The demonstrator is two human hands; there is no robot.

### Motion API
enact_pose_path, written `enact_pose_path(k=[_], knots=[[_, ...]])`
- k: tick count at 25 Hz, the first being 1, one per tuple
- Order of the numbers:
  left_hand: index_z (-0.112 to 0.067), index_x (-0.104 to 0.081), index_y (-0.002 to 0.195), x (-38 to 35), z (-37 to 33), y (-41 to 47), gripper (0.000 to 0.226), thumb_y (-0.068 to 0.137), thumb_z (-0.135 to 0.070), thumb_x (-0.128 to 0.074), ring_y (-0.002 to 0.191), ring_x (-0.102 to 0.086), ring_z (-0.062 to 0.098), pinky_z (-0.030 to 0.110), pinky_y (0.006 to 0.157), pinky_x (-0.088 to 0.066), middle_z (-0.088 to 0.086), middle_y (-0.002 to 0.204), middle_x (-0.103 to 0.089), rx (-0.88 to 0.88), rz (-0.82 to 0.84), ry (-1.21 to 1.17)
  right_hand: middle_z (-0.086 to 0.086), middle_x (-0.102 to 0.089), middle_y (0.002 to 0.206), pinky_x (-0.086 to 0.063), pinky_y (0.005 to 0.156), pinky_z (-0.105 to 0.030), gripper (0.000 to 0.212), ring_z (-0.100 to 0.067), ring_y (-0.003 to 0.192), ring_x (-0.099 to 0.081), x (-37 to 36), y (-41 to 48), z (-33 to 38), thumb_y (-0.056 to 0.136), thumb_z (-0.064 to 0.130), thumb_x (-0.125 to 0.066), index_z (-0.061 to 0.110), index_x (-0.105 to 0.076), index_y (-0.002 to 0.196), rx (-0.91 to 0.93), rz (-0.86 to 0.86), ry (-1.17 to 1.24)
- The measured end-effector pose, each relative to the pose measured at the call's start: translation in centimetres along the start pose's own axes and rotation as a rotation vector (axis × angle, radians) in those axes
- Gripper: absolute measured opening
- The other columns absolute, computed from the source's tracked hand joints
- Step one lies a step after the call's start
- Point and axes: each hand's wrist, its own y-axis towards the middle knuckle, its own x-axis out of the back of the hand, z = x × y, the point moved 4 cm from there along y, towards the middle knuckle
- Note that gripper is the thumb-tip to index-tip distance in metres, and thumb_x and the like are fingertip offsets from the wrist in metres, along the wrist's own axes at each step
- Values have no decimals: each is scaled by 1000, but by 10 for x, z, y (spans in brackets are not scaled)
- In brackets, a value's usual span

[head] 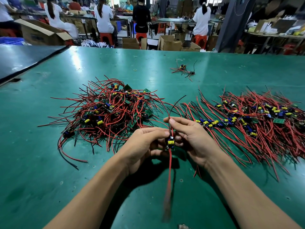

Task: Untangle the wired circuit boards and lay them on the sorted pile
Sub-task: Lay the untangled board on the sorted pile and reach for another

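A small circuit board (170,142) with a yellow capacitor is held above the green table between both hands. My left hand (145,146) grips it from the left. My right hand (189,134) pinches its red and black wires (170,123) just above the board. A red wire pair (168,176) hangs down from the board toward me. The tangled pile (109,109) of boards and wires lies to the left beyond my hands. The sorted pile (250,119), with wires lying in parallel, spreads to the right.
A small separate bunch of wired boards (183,69) lies farther back on the green table (49,171). A dark mat (21,58) covers the far left corner. Beyond the table's far edge, people sit at benches among cardboard boxes (168,42).
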Motion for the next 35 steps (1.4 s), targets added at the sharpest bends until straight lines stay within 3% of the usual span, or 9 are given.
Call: enact_pose_path(k=[4, 8, 12, 16, 20, 24, 31, 35], knots=[[-12, -75, 79, 1, 4, 1, 13, 88, -20, -68, 60, -59, 12, 24, 53, -46, 4, 72, -67, 3, -66, 46, -10, -67, 78, -44, 62, -26, 18, -15, 65, -56, -1, -2, 0, 76, 25, -77, 14, -80, 89, 27, 19, -80], [-6, -74, 78, 2, 3, 0, 14, 88, -10, -66, 57, -61, 14, 25, 49, -52, 9, 72, -67, -8, -104, 42, -1, -68, 69, -39, 51, -18, 7, -10, 54, -48, 2, -4, 4, 83, 21, -78, 16, -78, 78, 117, -83, -248], [-5, -69, 75, 0, 3, 0, 13, 87, -6, -66, 47, -54, 10, 21, 46, -45, 3, 60, -62, -30, -152, 135, 2, -62, 61, -35, 45, -16, 20, -6, 47, -42, 0, -6, 8, 86, 27, -77, 13, -73, 73, 217, -117, -378], [-5, -68, 74, -2, 2, -1, 14, 87, -4, -64, 40, -46, 3, 14, 41, -37, -3, 53, -58, -50, -152, 236, 2, -58, 56, -32, 46, -17, 29, -7, 48, -41, -5, -9, 8, 85, 35, -78, 15, -70, 65, 197, -76, -420], [-9, -70, 72, -2, 1, -2, 15, 86, -6, -66, 46, -45, 6, 14, 43, -37, 1, 60, -60, -37, -118, 242, 0, -59, 59, -25, 42, -19, 38, -10, 45, -36, -3, -8, 8, 94, 41, -65, 15, -71, 67, 60, -95, -303], [-11, -74, 73, -4, -1, -5, 17, 88, -7, -66, 54, -47, 8, 13, 46, -38, 2, 67, -63, -27, -29, 232, 4, -52, 55, -24, 40, -18, 47, -8, 42, -35, -1, -7, 8, 91, 51, -64, 18, -67, 59, -31, -85, -279], [-11, -71, 68, -7, -4, -8, 20, 87, -6, -67, 53, -51, 9, 16, 50, -41, 1, 61, -62, -32, 28, 264, 3, -44, 49, -24, 36, -18, 46, -6, 35, -29, 2, -4, 10, 84, 52, -65, 16, -64, 56, -81, -109, -39], [-16, -69, 65, -9, -5, -9, 26, 89, -6, -65, 58, -48, 14, 24, 57, -40, 2, 62, -59, -41, 68, 245, 2, -40, 45, -24, 34, -18, 53, -7, 35, -30, 2, -2, 4, 95, 45, -59, 11, -61, 54, -157, -113, 116]])
